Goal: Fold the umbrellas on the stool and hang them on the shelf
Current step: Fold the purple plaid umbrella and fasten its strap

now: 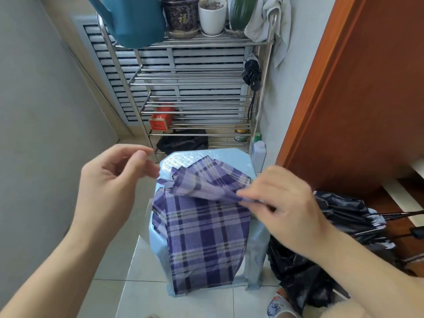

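The right hand [284, 207] pinches a flap of the purple plaid umbrella [204, 228], likely to pull its cloth flat for folding, while the left hand [110, 180] hovers beside it with loose fingers holding nothing. The umbrella lies draped over the light blue stool [243, 161], which holds it up. Farther back, a folded black umbrella [252, 72] hangs on the metal shelf [192, 43].

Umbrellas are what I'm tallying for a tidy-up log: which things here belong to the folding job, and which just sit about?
Job: plaid umbrella, stool, black umbrella beside it, hung umbrella, shelf, both hands.
Sitting about: watering can, flowerpots, towel, red tin, white bottle.
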`<control>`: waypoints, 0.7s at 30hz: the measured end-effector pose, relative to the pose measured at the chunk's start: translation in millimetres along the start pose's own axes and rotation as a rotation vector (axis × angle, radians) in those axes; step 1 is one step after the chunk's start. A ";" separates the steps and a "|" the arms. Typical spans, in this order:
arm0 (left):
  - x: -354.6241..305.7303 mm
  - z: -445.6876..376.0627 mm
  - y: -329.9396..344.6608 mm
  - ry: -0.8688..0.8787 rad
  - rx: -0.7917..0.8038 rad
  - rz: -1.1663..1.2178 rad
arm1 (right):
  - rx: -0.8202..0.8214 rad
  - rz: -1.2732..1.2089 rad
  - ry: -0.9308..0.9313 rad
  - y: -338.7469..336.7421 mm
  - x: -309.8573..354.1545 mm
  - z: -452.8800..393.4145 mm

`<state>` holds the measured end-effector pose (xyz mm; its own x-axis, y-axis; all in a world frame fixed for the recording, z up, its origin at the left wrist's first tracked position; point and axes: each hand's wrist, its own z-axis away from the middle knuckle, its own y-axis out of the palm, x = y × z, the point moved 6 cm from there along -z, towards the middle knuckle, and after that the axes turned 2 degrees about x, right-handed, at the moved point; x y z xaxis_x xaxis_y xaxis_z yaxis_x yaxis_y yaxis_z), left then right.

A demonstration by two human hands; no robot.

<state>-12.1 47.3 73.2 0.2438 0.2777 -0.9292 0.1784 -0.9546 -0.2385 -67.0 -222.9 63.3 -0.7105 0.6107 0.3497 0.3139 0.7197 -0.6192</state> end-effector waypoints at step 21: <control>118.8 8.1 32.7 -0.683 0.372 -0.090 | 0.571 -0.416 1.465 47.6 -88.9 85.9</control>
<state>15.0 48.2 -47.3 -0.4186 0.3435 -0.8407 -0.1910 -0.9383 -0.2882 -43.0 -271.3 -57.6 0.5982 0.4299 0.6762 -0.2351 0.9009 -0.3649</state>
